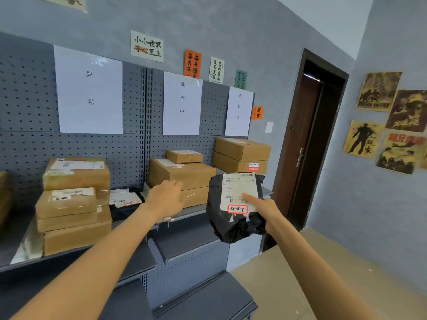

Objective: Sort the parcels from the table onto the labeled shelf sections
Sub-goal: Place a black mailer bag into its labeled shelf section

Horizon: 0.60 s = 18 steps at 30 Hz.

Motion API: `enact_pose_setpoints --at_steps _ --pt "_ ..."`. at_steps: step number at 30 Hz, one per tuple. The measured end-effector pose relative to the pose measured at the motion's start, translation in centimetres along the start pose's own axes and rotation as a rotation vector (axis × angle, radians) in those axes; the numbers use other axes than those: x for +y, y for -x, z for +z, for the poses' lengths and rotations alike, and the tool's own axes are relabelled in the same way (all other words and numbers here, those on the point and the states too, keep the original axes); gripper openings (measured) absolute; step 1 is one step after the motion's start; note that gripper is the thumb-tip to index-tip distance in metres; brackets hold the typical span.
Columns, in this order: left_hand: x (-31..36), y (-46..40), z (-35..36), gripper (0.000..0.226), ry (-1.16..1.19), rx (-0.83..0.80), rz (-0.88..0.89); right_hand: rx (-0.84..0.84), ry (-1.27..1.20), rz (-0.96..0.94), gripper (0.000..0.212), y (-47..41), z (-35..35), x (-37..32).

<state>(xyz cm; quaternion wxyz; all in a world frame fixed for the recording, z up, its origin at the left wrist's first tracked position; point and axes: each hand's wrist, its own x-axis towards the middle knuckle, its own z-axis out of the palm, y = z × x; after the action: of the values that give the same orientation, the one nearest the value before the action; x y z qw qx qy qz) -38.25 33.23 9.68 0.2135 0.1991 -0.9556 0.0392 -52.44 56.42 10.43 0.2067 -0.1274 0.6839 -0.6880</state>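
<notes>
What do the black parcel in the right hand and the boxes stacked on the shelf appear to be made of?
The black parcel looks like a soft plastic mailer bag: glossy, crumpled and bunched at the bottom, with a white paper label stuck on. The right hand grips it from the side. The boxes look like matte brown corrugated cardboard, sealed with shiny clear tape. The shelf seems to be grey painted metal, given its perforated back panel.

black parcel point(233, 218), white label point(238, 192); brown boxes point(182, 174); grey, seemingly perforated shelf back point(27, 144).

Crinkled black plastic parcel point(233, 225), matt perforated metal shelf point(194, 211).
</notes>
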Motion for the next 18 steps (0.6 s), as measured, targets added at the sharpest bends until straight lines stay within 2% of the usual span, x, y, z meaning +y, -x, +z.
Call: enact_pose_setpoints --at_steps 10,14,18 --pt "0.8 -8.8 4.3 0.049 0.034 -0.022 0.020 0.027 0.000 0.042 0.026 -10.0 -2.3 -0.3" --pt "0.9 -11.6 6.3 0.047 0.015 -0.003 0.037 0.023 0.026 0.029 0.033 -15.1 -2.9 0.1" --pt "1.0 -14.8 8.8 0.042 -0.008 -0.013 -0.016 -0.001 0.009 0.008 0.033 -21.0 -2.7 1.2"
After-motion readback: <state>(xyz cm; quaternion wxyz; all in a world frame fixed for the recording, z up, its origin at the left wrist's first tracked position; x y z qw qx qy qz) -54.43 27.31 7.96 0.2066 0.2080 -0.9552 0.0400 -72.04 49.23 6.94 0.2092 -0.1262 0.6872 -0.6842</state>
